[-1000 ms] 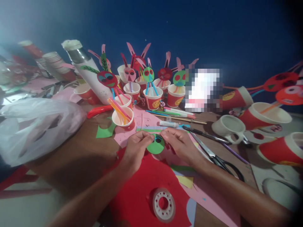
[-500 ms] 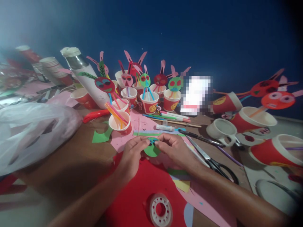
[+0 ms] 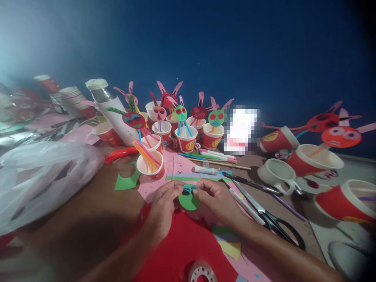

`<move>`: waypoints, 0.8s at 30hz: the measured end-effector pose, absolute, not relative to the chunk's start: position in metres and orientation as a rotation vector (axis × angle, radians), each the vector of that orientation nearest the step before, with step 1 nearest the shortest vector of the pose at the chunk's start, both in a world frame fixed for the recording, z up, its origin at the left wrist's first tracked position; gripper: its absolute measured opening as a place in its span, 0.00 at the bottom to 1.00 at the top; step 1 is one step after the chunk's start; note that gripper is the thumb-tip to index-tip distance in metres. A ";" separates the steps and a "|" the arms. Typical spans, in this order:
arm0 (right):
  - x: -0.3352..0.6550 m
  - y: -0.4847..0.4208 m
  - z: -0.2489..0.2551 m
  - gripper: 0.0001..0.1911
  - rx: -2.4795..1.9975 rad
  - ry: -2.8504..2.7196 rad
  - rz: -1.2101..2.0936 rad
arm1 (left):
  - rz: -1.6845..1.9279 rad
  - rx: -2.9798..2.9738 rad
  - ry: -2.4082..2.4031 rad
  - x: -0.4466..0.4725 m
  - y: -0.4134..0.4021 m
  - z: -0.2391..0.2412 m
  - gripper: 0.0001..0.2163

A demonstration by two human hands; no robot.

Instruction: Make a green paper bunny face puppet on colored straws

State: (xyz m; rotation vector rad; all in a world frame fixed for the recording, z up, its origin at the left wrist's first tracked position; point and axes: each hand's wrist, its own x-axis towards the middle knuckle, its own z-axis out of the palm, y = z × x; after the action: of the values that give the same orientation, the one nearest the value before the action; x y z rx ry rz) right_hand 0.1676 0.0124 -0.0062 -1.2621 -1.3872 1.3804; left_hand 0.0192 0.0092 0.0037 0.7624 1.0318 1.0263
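My left hand [image 3: 163,205] and my right hand [image 3: 216,199] meet over a small green paper disc [image 3: 188,200]. Both pinch its upper edge, where small dark eye pieces sit. The disc is held just above a red paper sheet [image 3: 182,246] on the brown table. A roll of clear tape [image 3: 201,273] lies on the red sheet at the bottom edge. Black-handled scissors [image 3: 266,217] lie just right of my right hand.
Several red paper cups with paper faces on straws [image 3: 180,117] stand behind. A white bottle [image 3: 113,111] leans at the back left, and a plastic bag [image 3: 41,176] lies at the left. A white mug [image 3: 277,174], tipped cups [image 3: 314,158], pens [image 3: 217,154] and a glue stick [image 3: 205,170] lie at the right.
The view has tilted up, so everything sits lower in the frame. My fingers have closed in over the top of the green disc, covering the eye pieces more.
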 end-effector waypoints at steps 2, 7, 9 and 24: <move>0.168 0.012 -0.005 0.08 -1.254 -1.393 1.362 | 1.018 0.767 1.024 0.019 0.009 0.003 0.05; 0.168 0.013 -0.003 0.08 -1.251 -1.379 1.365 | 0.921 0.879 1.127 0.019 0.010 -0.001 0.07; 0.169 0.013 -0.002 0.05 -1.270 -1.395 1.272 | 0.924 0.896 1.169 0.020 0.011 -0.002 0.07; 0.170 0.015 -0.001 0.02 -1.319 -1.749 0.605 | 0.940 0.926 1.172 0.023 0.010 0.000 0.06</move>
State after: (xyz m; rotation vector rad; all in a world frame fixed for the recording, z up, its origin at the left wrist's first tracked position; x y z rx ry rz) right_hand 0.1705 0.0145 -0.0010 -1.3188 -1.7485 0.6053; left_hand 0.0228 0.0098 -0.0003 0.9264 1.1719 0.9400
